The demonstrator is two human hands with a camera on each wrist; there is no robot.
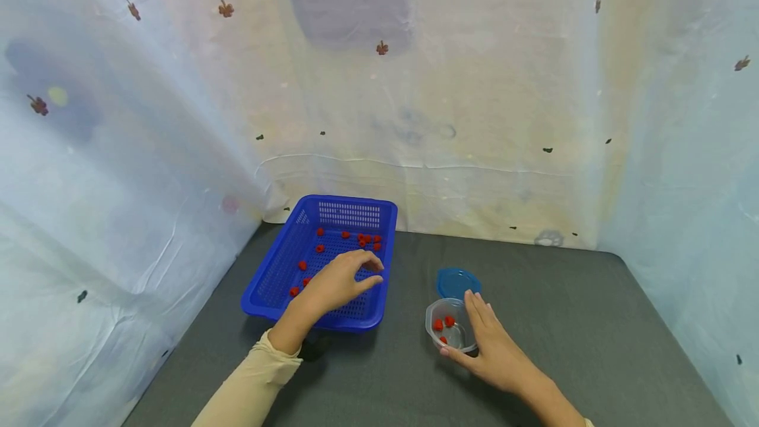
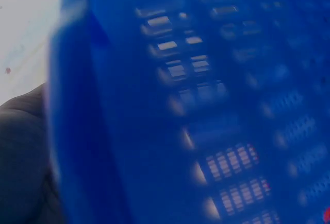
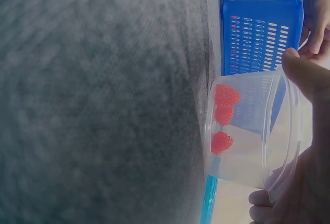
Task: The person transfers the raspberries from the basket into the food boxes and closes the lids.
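Three raspberries [image 1: 438, 325] occupy the tub [image 1: 440, 310], lower centre, your right hand [image 1: 495, 353] pinches; your left hand [image 1: 342, 279] (thumb, fingers parted) overhangs the perforated basket [image 1: 350, 213].

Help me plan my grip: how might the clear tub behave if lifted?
The tub is probably light: it looks thin-walled and only three berries lie inside. Being thin, it may flex if squeezed. The berries could roll if it tilts, with bare space beside them.
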